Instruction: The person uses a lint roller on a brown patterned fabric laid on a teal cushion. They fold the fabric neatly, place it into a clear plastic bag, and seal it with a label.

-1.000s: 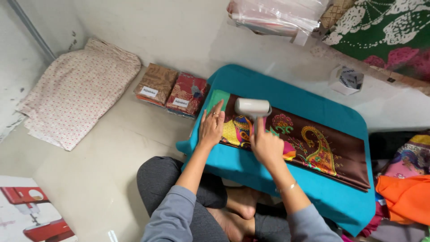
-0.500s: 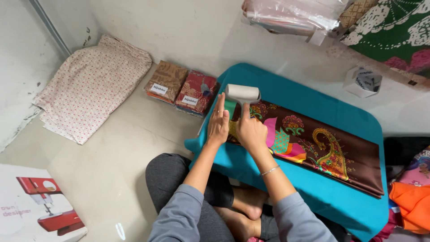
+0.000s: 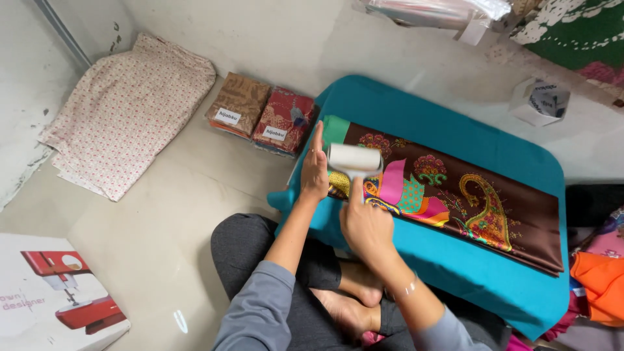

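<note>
Head view: right hand (image 3: 365,224), fingers clenched on the handle of a white lint roller (image 3: 353,160), sets it on the folded brown patterned cloth (image 3: 468,198) atop the teal tabletop (image 3: 429,120). Left hand (image 3: 314,174), fingers released and flat, pins the cloth's left end so it lies taut.

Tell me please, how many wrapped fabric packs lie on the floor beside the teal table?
2. A brown fabric pack lies on the floor left of the teal table; a red fabric pack lies next to it, nearer the table. More could be hidden elsewhere.
</note>
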